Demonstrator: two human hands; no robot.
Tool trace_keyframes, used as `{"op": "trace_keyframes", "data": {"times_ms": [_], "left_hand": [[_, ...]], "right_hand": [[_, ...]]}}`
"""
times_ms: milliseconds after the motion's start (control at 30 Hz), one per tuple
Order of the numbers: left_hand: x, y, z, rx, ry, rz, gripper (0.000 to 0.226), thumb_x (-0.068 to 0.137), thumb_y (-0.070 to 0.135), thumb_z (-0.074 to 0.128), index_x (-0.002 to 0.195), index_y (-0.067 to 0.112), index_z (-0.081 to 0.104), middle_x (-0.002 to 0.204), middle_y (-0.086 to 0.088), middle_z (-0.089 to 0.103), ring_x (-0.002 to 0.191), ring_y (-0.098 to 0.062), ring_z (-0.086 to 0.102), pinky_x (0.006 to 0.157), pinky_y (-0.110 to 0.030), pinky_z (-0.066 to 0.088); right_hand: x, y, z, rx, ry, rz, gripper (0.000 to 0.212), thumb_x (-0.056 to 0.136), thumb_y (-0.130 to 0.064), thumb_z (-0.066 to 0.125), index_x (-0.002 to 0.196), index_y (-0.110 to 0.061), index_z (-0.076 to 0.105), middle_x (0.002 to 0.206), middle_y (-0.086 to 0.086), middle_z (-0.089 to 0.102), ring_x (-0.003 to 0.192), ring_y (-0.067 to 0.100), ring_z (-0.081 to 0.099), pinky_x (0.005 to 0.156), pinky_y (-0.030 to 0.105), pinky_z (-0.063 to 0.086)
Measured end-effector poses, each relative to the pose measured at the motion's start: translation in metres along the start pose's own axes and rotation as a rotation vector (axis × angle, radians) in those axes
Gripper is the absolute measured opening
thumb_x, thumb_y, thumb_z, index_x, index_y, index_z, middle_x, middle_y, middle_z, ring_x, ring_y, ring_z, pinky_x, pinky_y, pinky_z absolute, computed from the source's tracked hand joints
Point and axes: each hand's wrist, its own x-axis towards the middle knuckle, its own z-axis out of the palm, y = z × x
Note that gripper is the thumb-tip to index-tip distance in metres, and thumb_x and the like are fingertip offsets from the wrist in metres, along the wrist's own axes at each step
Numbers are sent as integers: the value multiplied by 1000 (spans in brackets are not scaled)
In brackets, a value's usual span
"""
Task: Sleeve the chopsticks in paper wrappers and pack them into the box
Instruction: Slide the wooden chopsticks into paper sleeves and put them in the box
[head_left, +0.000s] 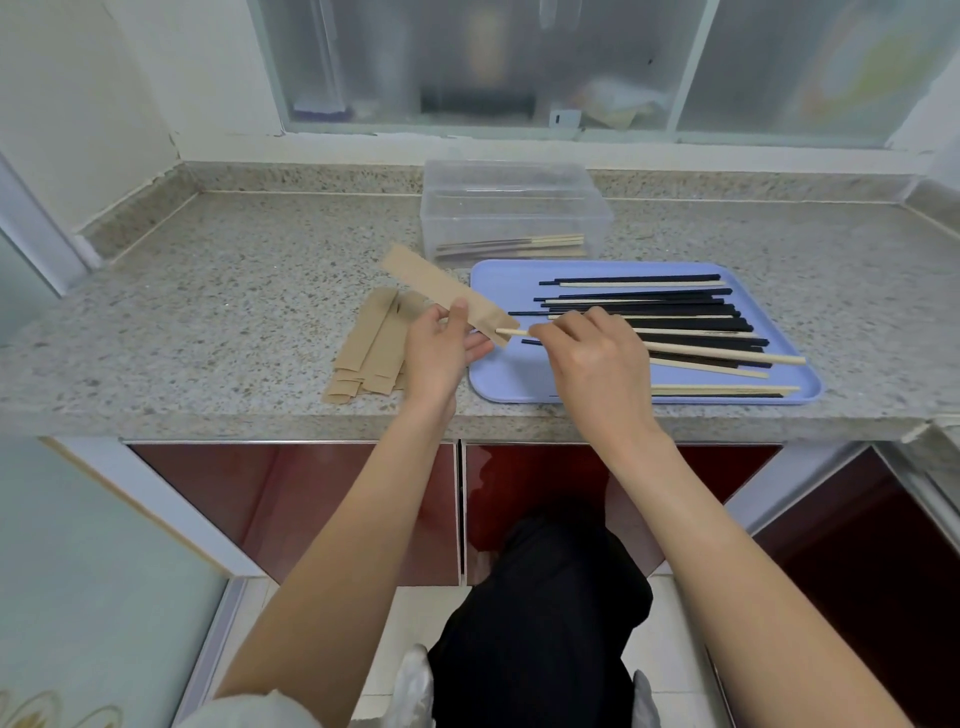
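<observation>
Head view: nearest, the right hand (587, 358) pinches a pale wooden chopstick (511, 332), its tip entering the open end of a flat tan paper wrapper (447, 293) gripped between the left hand's (441, 348) thumb and fingers. Beside them on the speckled granite counter (208, 291) lie loose tan paper sleeves (371, 348) and a smooth lavender plastic tray (498, 374) of black and pale chopsticks (675, 317). Beyond, a clear rectangular plastic box (511, 208) holds sleeved pairs.

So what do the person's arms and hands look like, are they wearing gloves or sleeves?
No gloves. The left hand and right hand are bare, with no rings, watches or bracelets showing. Both forearms are bare too, up to near the elbows. A bit of pale fabric shows near the left elbow, maybe a sleeve.
</observation>
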Motion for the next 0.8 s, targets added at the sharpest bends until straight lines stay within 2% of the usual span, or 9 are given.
{"op": "trace_keyframes", "data": {"times_ms": [100, 200, 333, 400, 500, 567, 733, 800], "left_hand": [[0, 1, 2, 10, 2, -1, 20, 101, 20, 43, 92, 8, 57, 86, -6, 69, 65, -6, 70, 62, -18, 55], [-2, 5, 4, -37, 14, -5, 19, 100, 21, 44, 89, 12, 57, 84, -3, 68, 64, -5, 69, 62, -17, 55], [-4, 11, 5, -101, -8, 25, 10, 97, 19, 53, 93, 11, 58, 83, -2, 69, 66, -6, 70, 63, -16, 54], [-5, 13, 5, -97, -38, 49, 6, 94, 16, 57, 94, 11, 59, 79, 2, 71, 68, -6, 70, 65, -16, 54], [-6, 13, 5, -94, -71, 54, 6, 93, 15, 59, 97, 11, 61, 78, 6, 73, 74, -8, 71, 67, -17, 54], [-6, 12, 5, -92, -84, 55, 8, 92, 15, 59, 99, 11, 63, 79, 4, 73, 77, -9, 71, 67, -17, 54], [-4, 6, 1, -49, -149, 57, 16, 91, 16, 61, 105, 9, 64, 91, -4, 74, 89, -15, 71, 71, -19, 54], [-3, 5, 0, -35, -158, 54, 13, 90, 15, 63, 102, 12, 66, 89, -3, 74, 88, -13, 71, 71, -18, 53]], "right_hand": [[1, 2, 2, 44, -3, 45, 23, 69, 6, 68, 81, -14, 71, 65, 1, 61, 56, 23, 48, 53, 27, 29], [0, 1, 0, 266, -79, 191, 12, 82, -7, 65, 89, -14, 71, 69, 1, 64, 60, 23, 56, 53, 28, 41], [4, 1, -7, 660, -248, 506, 9, 91, -20, 58, 95, -17, 65, 79, -5, 71, 76, 15, 67, 71, 36, 52], [7, 0, -9, 763, -289, 562, 8, 92, -21, 56, 93, -17, 63, 77, -9, 71, 69, 9, 64, 70, 32, 52], [11, 0, -12, 908, -388, 630, 11, 94, -20, 53, 90, -16, 63, 73, -13, 70, 51, 7, 53, 59, 20, 47], [13, 2, -11, 979, -446, 676, 13, 94, -19, 53, 88, -14, 63, 73, -11, 71, 47, 5, 49, 54, 14, 41], [16, 6, -9, 1148, -546, 805, 15, 94, -17, 54, 93, -7, 65, 79, 1, 73, 48, 6, 48, 46, 13, 34], [17, 7, -9, 1152, -555, 818, 13, 94, -17, 54, 92, -9, 64, 79, 1, 73, 48, 7, 49, 46, 15, 34]]}}
